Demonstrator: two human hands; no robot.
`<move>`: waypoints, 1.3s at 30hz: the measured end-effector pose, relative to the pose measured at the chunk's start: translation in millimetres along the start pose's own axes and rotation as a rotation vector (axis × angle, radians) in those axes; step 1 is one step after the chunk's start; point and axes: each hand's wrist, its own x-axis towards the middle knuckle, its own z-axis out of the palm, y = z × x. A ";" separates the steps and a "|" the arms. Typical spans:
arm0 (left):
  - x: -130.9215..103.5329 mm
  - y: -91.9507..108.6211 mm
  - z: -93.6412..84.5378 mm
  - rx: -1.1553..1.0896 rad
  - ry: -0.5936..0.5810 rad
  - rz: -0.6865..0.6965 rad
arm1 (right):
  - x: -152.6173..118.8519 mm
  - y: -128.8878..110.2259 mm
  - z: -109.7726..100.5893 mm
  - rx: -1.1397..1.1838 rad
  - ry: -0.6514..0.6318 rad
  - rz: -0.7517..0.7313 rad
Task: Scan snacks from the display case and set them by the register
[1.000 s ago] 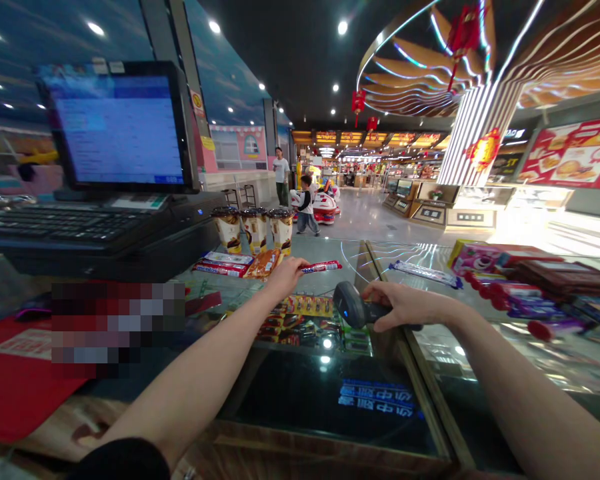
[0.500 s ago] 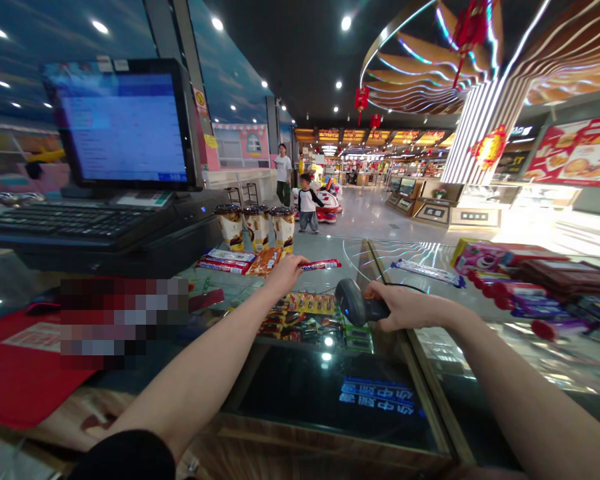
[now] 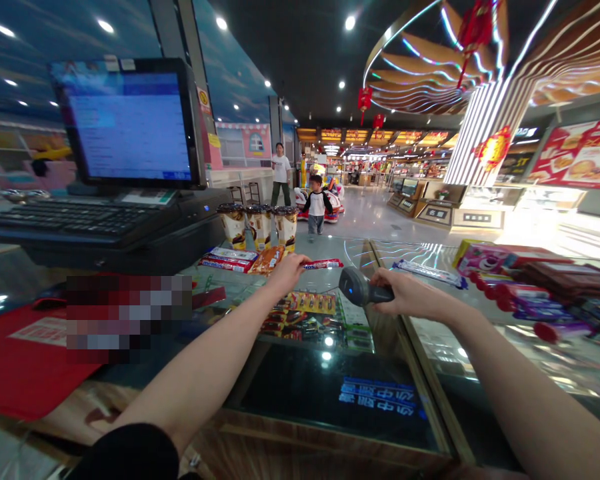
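Note:
My left hand (image 3: 289, 272) is closed on a red candy roll (image 3: 325, 264), whose far end sticks out to the right above the glass counter. In my right hand (image 3: 397, 293) is a black barcode scanner (image 3: 356, 287), its head pointing left toward the roll. Left of my left hand lie an orange packet (image 3: 267, 259) and red and white mentos packs (image 3: 229, 259). Three lidded cups (image 3: 259, 227) stand in a row behind them. A purple-white wrapped bar (image 3: 429, 273) lies beyond my right hand.
A monitor (image 3: 130, 123) and keyboard (image 3: 75, 223) occupy the left, above a red mat (image 3: 15, 360). Boxes and candy tubes (image 3: 535, 293) are piled at right. Battery packs (image 3: 313, 303) show under the glass. Two people stand beyond the counter.
The scanner and my right hand have risen slightly. My left hand still holds the roll. The small person in the background has shifted right, and the view has moved a little.

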 end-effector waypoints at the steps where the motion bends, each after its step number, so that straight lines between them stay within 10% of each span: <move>1: 0.0 -0.1 0.2 0.004 0.000 0.003 | -0.1 -0.6 -0.3 -0.011 0.003 0.002; 39: -1.7 5.8 -3.8 0.024 -0.006 0.030 | -1.6 4.1 8.8 0.077 -0.155 0.013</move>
